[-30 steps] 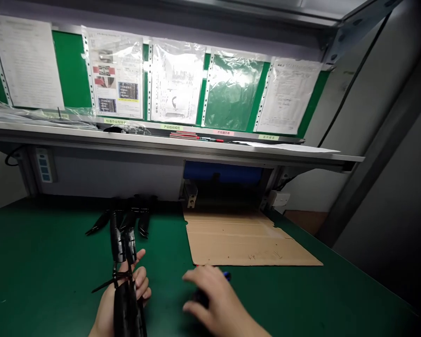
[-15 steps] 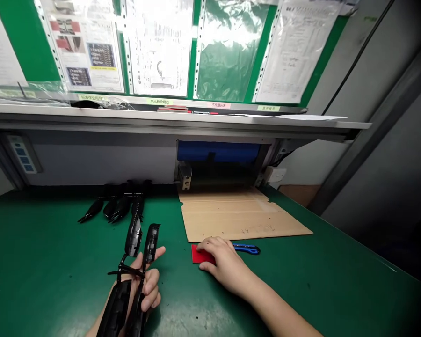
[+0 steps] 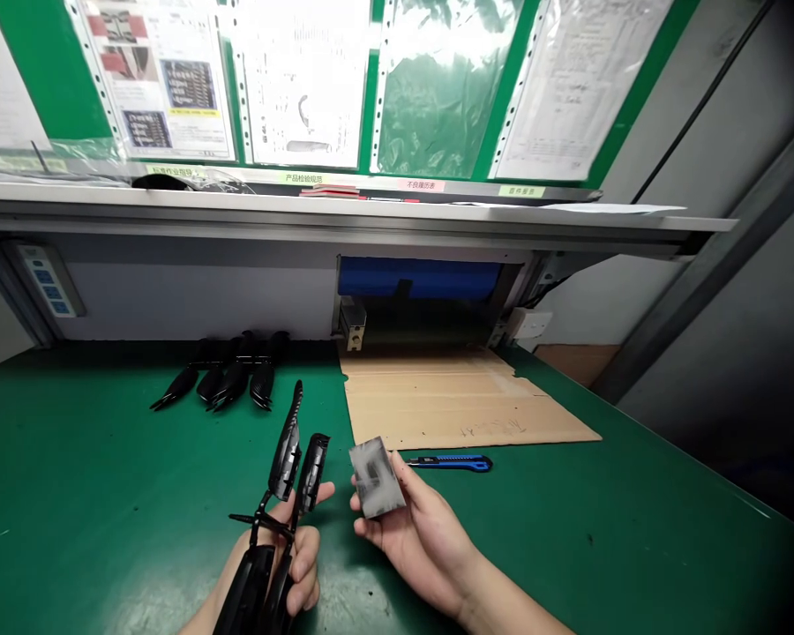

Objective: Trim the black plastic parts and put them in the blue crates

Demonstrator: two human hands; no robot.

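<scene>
In the head view, my left hand (image 3: 303,564) is closed round a set of glossy black moulded plastic parts (image 3: 243,593) joined by a thin runner. Its long pieces point up and down, and one finger sticks out to the right. My right hand (image 3: 430,538) grips a small flat rectangular pad (image 3: 377,477) between thumb and fingers, above the table. The pad's grey, dark-smudged face is turned up; its red side is hidden. Just behind the right hand lies a blue utility knife (image 3: 460,463).
A flat cardboard sheet (image 3: 463,410) lies on the green table (image 3: 125,503). More black moulded parts (image 3: 228,375) sit at the back left. Overhead runs a shelf (image 3: 344,214) with papers on it, and a power strip (image 3: 51,280) is fixed at the left.
My right hand has picked the pad up from the table and turned it over, from red face up to grey face up. My left hand and the black parts have shifted right.
</scene>
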